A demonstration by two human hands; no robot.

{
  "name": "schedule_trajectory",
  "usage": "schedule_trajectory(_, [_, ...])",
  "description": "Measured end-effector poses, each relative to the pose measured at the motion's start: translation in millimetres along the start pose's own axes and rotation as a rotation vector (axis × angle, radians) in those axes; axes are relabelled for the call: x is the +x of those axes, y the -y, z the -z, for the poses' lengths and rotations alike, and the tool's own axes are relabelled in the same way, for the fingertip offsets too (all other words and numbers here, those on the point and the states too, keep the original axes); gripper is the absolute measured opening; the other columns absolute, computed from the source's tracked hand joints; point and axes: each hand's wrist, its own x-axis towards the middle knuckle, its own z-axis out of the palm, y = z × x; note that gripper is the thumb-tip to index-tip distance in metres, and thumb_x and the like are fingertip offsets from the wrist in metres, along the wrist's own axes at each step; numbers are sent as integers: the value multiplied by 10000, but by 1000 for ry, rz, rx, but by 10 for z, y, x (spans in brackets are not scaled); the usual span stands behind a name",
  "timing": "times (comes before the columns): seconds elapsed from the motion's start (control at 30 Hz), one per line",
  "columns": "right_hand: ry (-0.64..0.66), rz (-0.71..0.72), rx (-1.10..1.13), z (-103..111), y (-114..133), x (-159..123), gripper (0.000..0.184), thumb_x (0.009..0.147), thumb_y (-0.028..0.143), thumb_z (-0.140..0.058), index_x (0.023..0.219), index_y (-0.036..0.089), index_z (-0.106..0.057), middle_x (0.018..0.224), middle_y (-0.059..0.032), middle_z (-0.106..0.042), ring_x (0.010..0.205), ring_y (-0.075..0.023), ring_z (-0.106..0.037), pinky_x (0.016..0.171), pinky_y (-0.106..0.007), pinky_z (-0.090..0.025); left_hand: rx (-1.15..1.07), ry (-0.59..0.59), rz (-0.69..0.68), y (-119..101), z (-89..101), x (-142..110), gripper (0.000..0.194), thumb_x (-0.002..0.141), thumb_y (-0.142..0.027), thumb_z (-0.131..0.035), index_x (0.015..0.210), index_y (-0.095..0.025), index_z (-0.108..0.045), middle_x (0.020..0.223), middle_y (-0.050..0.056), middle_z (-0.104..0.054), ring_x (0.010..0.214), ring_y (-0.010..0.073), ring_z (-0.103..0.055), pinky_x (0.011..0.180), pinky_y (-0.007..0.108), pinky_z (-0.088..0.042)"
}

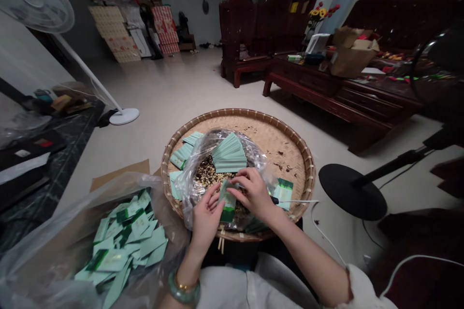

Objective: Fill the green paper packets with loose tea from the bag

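Observation:
A small green packet (228, 213) is held upright over an open clear plastic bag (188, 188). My left hand (207, 212) pinches its left side, and my right hand (255, 197) has its fingers closed at the packet's top edge. Inside the bag lies a loose dried mix (208, 174) of dark and pale bits. A fanned stack of pale green packets (229, 154) rests on that mix, just beyond my fingers. All this sits in a round woven bamboo tray (290, 135). More packets (180, 156) lie along the tray's left side, and another packet (283, 193) lies at its right.
On the left, a large plastic bag (39, 246) holds many green packets (139, 227). A white cable (328, 236) runs off the tray's right side. A black stand base (351, 190), a white fan (125, 116) and a dark wooden table (326, 89) stand around.

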Motion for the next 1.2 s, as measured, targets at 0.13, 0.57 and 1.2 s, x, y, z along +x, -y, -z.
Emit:
schedule_trajectory(0.13, [43, 35, 16, 67, 10, 68, 165, 891, 250, -519, 837, 187, -661, 798, -89, -594, 779, -207, -521, 660, -335, -481, 70, -7, -47, -8, 25, 12, 426, 608, -163, -760, 1027, -175, -691, 1027, 110, -716, 942, 218, -682, 842, 303, -539])
schedule_trajectory(0.57, [277, -486, 590, 118, -19, 144, 288, 778, 427, -632, 719, 146, -649, 654, 1, -611, 636, -143, -546, 607, -248, -441, -51, -144, 45, -20, 102, 189, 360, 537, -348, -812, 825, -139, -754, 841, 44, -740, 662, 164, -683, 658, 319, -616])
schedule_trajectory(1.2, [419, -770, 1141, 58, -72, 68, 405, 721, 548, -656, 775, 147, -676, 698, -7, -620, 707, -141, -575, 681, -297, -529, 325, -27, -143, -2, 239, 190, 450, 816, -448, -572, 1148, -148, -614, 1093, 122, -686, 1016, 260, -640, 882, 424, -507])
